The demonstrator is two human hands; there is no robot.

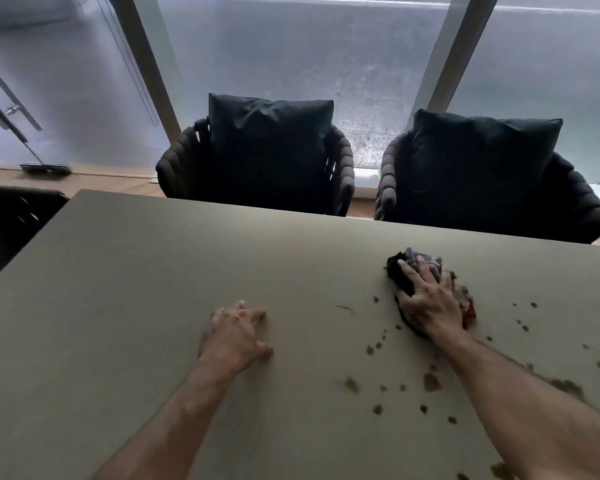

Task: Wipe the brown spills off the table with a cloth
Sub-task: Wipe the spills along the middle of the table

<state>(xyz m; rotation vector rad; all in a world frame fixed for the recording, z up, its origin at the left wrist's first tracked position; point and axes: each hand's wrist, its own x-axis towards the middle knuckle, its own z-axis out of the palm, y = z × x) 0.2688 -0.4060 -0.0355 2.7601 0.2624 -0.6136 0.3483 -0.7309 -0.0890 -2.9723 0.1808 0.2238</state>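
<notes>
The right hand lay flat over a bunched dark cloth toward the right of the frame, its fingers spread apart and pressing the cloth down onto the grey tabletop. Bits of the cloth showed beyond the fingertips and along the right edge of the hand, with a patch of paler fabric at the far end and a touch of red by the wrist. The left hand rested on the tabletop near the middle of the frame, holding nothing, its fingers close together and lightly bent against the surface, well apart from the cloth. Brown spills were scattered across the lower right of the frame: small drops between the two forearms, a larger blot just beside the right forearm, and more spots out past the right hand toward the frame's right edge. Across the upper half of the frame, two dark woven chairs with dark cushions stood at the far edge of the tabletop, in front of tall frosted glass panels.
</notes>
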